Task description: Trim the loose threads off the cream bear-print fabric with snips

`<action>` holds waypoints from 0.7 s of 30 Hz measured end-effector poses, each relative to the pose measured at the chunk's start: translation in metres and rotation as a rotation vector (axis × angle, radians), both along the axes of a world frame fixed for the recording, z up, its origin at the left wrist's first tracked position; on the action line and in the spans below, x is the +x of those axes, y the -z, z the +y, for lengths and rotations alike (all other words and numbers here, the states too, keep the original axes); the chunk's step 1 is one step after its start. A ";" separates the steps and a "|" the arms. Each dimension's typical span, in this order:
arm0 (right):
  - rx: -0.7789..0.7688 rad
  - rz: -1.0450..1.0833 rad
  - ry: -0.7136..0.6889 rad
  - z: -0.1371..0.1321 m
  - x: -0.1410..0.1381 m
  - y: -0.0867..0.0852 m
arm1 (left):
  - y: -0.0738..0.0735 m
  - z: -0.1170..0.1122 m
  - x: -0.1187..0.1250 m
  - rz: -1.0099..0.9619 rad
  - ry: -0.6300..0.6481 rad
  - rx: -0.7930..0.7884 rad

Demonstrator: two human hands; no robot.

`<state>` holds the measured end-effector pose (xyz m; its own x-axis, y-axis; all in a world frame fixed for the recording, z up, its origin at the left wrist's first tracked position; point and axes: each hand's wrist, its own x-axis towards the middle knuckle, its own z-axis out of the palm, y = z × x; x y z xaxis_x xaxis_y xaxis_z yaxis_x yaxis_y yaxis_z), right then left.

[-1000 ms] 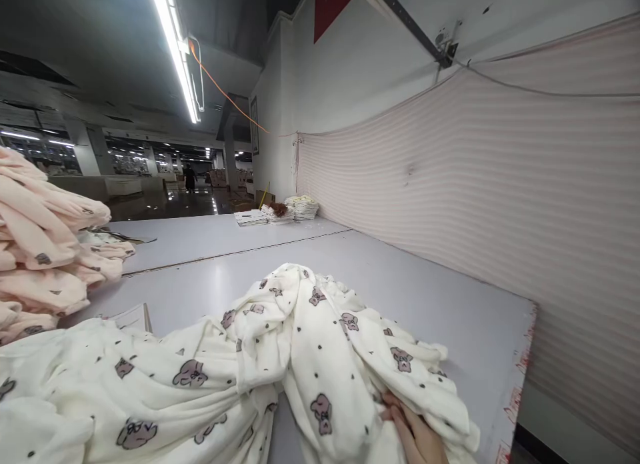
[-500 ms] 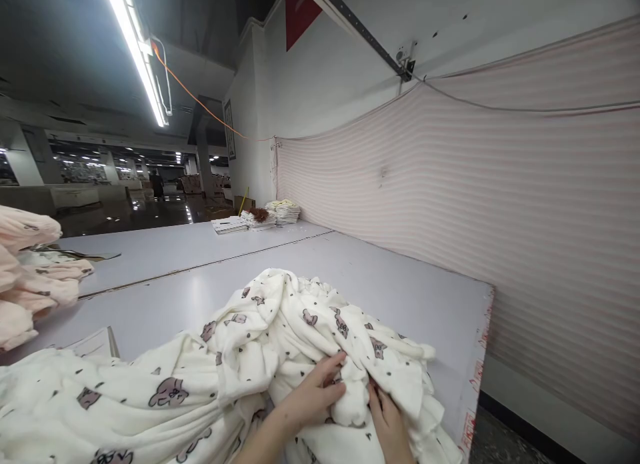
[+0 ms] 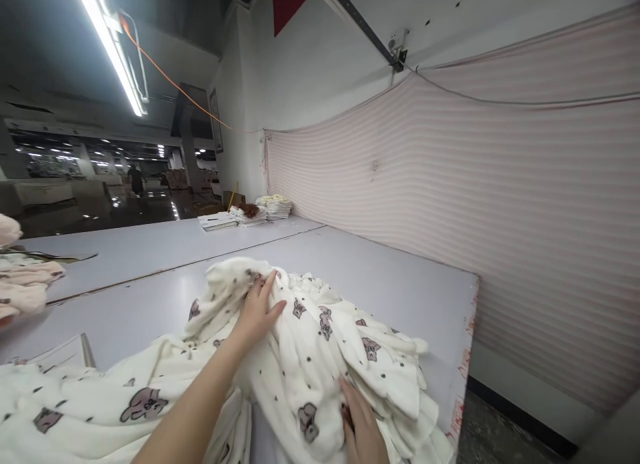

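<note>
A white fleece garment (image 3: pixel 305 357) printed with small brown bears lies bunched on the grey table (image 3: pixel 380 277). My left hand (image 3: pixel 257 311) reaches forward and rests on the garment's far fold, fingers stretched out and lying on the cloth. My right hand (image 3: pixel 363 427) sits at the near edge, its fingers tucked under a fold of the same garment and gripping it. More of the white cloth spreads to the left across the table.
Pink fleece pieces (image 3: pixel 23 281) are stacked at the far left. Small stacks of folded goods (image 3: pixel 245 214) sit at the table's far end. A striped pink cloth (image 3: pixel 500 204) hangs along the wall on the right. The table edge (image 3: pixel 463 377) drops off at right.
My left hand has moved from the middle fold up to the garment's far edge and flattened out. My right hand has stayed low on the near fold. The view has turned slightly right.
</note>
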<state>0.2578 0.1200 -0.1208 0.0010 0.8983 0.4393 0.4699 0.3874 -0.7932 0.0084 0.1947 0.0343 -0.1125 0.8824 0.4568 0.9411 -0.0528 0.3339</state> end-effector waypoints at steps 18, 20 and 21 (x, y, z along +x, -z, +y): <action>-0.389 0.430 -0.116 -0.019 0.027 -0.093 | 0.080 -0.130 0.112 -0.742 0.410 -0.131; -0.432 0.448 -0.073 -0.026 0.031 -0.087 | 0.078 -0.130 0.099 -0.897 0.354 -0.244; -0.436 0.469 -0.047 -0.029 0.032 -0.084 | 0.079 -0.132 0.093 -0.923 0.327 -0.219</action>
<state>0.2896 0.0906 -0.0368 0.0605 0.9982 -0.0038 0.0256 -0.0053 -0.9997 0.1015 0.0625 -0.0443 -0.0776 0.9875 0.1373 0.2589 -0.1131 0.9593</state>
